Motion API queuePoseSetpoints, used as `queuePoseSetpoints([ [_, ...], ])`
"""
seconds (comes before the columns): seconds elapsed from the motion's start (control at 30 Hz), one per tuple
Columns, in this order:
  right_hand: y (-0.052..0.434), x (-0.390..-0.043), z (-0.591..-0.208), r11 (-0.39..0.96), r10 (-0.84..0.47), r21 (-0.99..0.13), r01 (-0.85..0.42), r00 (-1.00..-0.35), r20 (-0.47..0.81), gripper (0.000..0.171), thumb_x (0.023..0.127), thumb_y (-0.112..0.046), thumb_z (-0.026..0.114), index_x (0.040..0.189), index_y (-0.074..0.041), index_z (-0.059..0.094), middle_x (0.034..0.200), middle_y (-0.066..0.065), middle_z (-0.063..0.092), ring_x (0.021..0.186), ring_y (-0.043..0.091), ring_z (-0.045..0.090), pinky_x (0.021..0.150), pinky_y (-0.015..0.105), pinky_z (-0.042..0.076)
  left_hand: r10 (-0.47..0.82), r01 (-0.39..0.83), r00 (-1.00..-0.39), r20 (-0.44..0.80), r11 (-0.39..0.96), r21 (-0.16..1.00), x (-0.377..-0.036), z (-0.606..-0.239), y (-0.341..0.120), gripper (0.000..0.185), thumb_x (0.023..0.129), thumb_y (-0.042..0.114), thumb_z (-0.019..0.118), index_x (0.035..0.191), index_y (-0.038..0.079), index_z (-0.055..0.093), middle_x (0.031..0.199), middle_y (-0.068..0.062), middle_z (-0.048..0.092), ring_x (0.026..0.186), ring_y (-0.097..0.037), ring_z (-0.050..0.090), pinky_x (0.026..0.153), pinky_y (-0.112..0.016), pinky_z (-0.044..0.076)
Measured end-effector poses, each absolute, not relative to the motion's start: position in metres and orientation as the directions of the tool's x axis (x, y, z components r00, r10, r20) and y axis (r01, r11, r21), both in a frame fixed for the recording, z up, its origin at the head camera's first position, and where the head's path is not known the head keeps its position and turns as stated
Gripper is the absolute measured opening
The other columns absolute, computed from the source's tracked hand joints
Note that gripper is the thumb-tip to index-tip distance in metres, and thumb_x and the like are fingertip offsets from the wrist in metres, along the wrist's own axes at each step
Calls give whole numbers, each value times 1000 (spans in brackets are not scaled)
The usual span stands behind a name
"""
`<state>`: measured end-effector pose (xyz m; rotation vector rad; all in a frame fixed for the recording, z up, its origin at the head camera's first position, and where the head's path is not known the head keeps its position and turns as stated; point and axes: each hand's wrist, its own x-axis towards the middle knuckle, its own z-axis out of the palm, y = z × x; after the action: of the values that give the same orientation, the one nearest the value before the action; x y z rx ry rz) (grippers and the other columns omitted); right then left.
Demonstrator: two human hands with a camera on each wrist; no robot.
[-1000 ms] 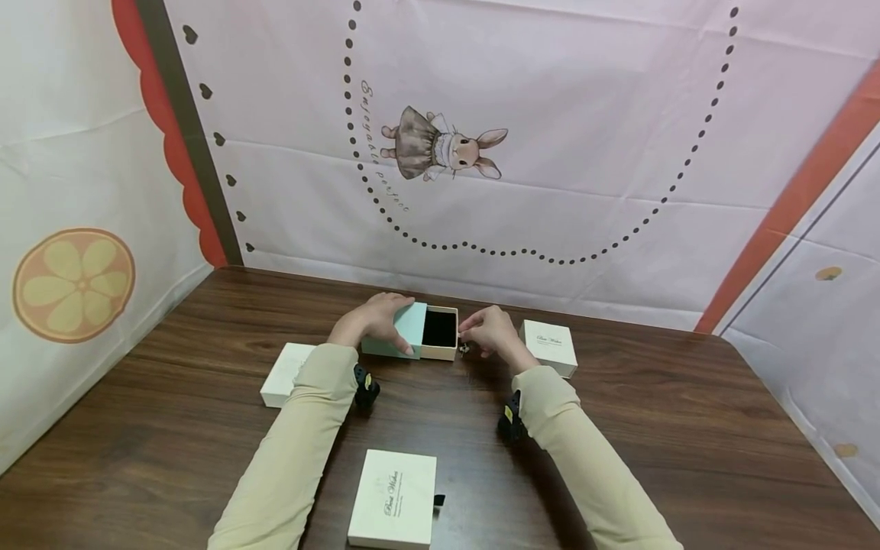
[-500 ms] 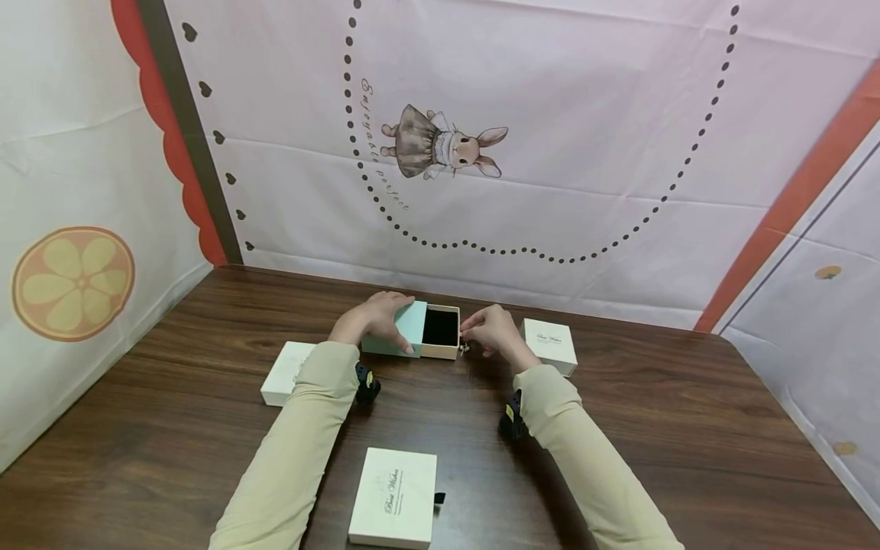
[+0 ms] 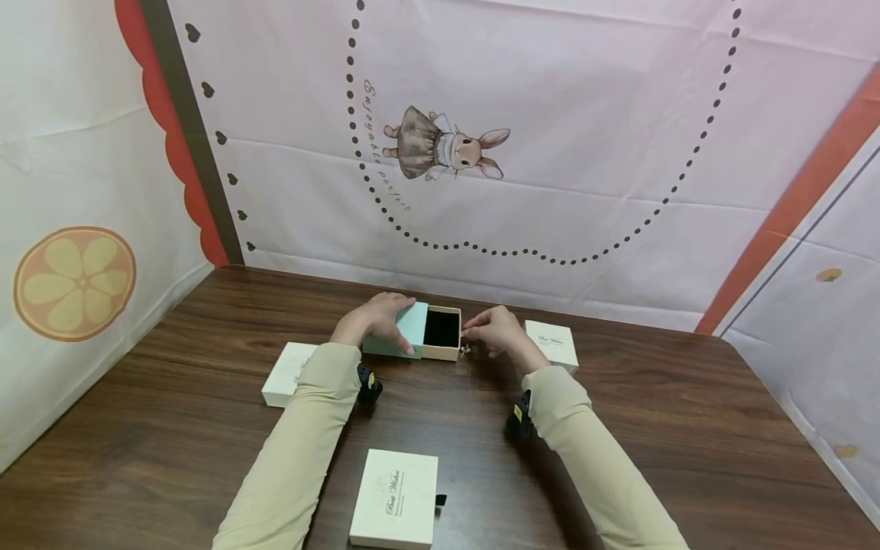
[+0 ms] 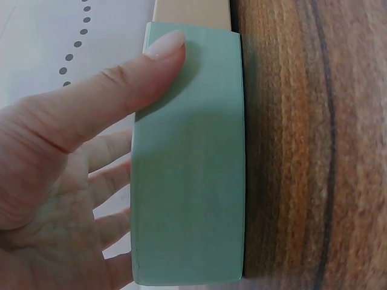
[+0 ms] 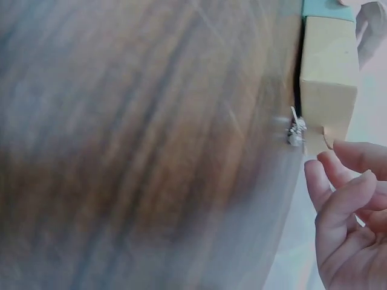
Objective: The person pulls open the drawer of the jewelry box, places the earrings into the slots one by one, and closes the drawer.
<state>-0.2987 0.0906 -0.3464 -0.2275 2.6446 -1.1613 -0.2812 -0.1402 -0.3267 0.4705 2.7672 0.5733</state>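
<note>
My left hand (image 3: 376, 319) grips the pale green sleeve (image 4: 190, 163) of a drawer box, its thumb across the near side and its fingers over the top. From the sleeve's right end sticks a cream drawer (image 5: 329, 90), part way out, with a black lining (image 3: 441, 329). My right hand (image 3: 496, 330) is at the drawer's end; the right wrist view shows its index fingertip at a small pull tab (image 5: 327, 138). Its thumb stands apart from that fingertip. A small silvery ornament (image 5: 297, 129) lies on the table by the drawer's near corner.
White lettered boxes stand on the brown wooden table (image 3: 687, 443): one left (image 3: 285, 376), one right (image 3: 551, 342), one in front with a black tab (image 3: 394, 496). A printed cloth (image 3: 571, 153) hangs behind the table's back edge.
Over the second the drawer has slid slightly further right out of the sleeve. My right wrist has shifted a little right. My left hand keeps its hold on the sleeve.
</note>
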Motion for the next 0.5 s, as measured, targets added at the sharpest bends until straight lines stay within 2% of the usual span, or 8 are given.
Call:
queuePoseSetpoints([
  [0.27, 92, -296, -346, 714, -288, -698, -59, -933, -216, 17, 79, -8, 67, 96, -4, 70, 78, 4, 64, 37, 6, 30, 42, 24, 45, 367, 258, -908, -201, 869, 421, -281, -327, -141, 95, 72, 33, 77, 144, 7, 23, 148, -18, 19, 136, -38, 9, 106, -52, 18],
  [0.5, 94, -296, -347, 713, -301, -699, -53, -924, -237, 20, 78, -7, 69, 98, -3, 69, 68, 2, 59, 37, 6, 29, 42, 24, 46, 375, 263, -905, -203, 866, 426, -282, -327, -141, 94, 72, 33, 77, 144, 7, 23, 148, -18, 19, 135, -38, 10, 106, -52, 19],
])
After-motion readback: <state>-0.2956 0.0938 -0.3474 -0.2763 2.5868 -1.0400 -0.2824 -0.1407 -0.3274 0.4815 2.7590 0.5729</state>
